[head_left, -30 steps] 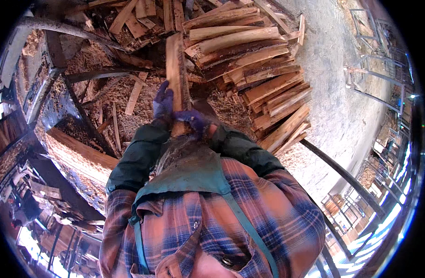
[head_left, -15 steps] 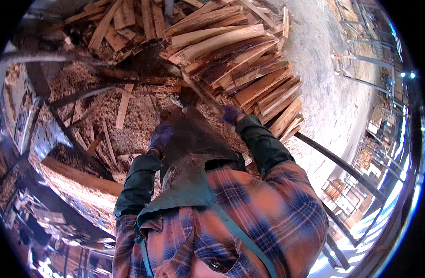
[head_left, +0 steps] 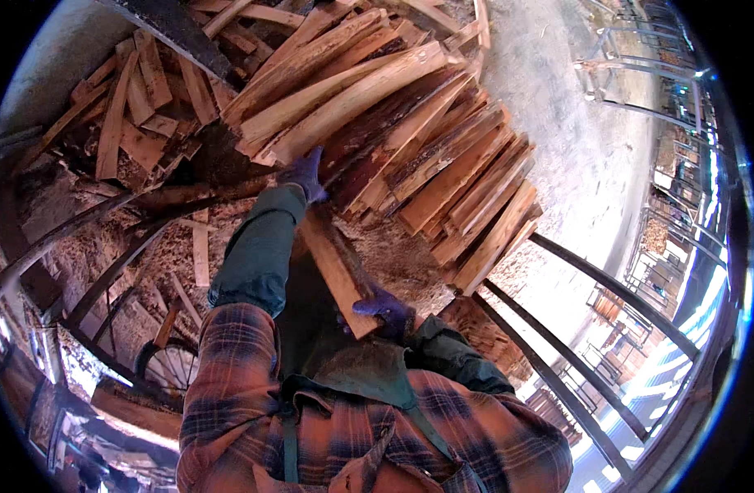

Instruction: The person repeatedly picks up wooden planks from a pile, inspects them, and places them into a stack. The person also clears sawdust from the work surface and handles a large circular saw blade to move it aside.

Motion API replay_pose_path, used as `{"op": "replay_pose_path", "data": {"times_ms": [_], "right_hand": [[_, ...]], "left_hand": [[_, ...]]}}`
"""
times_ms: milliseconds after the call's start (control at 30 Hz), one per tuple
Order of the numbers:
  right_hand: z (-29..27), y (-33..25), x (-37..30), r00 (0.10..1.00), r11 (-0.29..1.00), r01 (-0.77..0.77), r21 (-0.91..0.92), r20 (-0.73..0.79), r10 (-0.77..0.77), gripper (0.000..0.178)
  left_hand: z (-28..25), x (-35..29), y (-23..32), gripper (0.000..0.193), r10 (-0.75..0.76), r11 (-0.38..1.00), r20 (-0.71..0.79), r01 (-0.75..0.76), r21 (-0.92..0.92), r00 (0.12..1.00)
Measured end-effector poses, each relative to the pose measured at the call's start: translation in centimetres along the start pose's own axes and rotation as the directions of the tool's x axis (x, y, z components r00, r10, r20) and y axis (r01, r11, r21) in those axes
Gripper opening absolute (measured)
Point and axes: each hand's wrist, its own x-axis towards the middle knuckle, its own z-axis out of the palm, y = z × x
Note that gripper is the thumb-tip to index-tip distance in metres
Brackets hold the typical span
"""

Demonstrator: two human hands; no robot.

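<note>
In the head view, my right hand (head_left: 385,308), in a purple glove, grips the near end of a split wooden board (head_left: 337,267). The board slants away from me over my dark apron (head_left: 299,316). My left hand (head_left: 303,174), gloved the same, is stretched forward at the board's far end, beside the near ends of the stacked wood (head_left: 352,99). Its thumb and fingers look spread; whether they touch the board or the stack, I cannot tell.
Loose wood pieces (head_left: 139,103) lie in a heap at the far left. Curved dark metal bars (head_left: 106,209) and a spoked wheel (head_left: 165,361) stand at my left. Wood chips cover the ground between. Dark poles (head_left: 615,287) run out to the right of the stack.
My left hand has reached forward from beside the apron to the stack. My right hand has drawn back toward me with the board, which now lies nearer my body.
</note>
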Motion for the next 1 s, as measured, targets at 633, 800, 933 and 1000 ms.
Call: {"op": "replay_pose_path", "data": {"times_ms": [633,800,933,1000], "right_hand": [[11.5,5.6,3.5,0.950,0.798,0.143,-0.585,0.307,0.055,0.052],[21.3,2.3,6.7,0.913,0.848,0.297,-0.438,0.391,-0.118,0.051],[29.6,-4.6,13.6,0.873,0.783,0.408,-0.470,0.451,-0.184,0.043],[31.0,-9.1,20.2,0.825,0.786,0.477,-0.394,0.510,-0.244,0.041]], "left_hand": [[8.9,-46.6,-3.4,0.078,-0.245,0.155,-0.051,-0.013,-0.988,0.968],[2.1,-43.5,-5.0,0.061,-0.464,0.290,-0.395,-0.285,-0.913,0.793],[-10.3,-37.7,-8.3,0.056,-0.432,0.204,-0.527,-0.490,-0.847,0.732],[-14.7,-33.1,-10.1,0.058,-0.436,0.459,-0.713,-0.545,-0.701,0.550]]}}
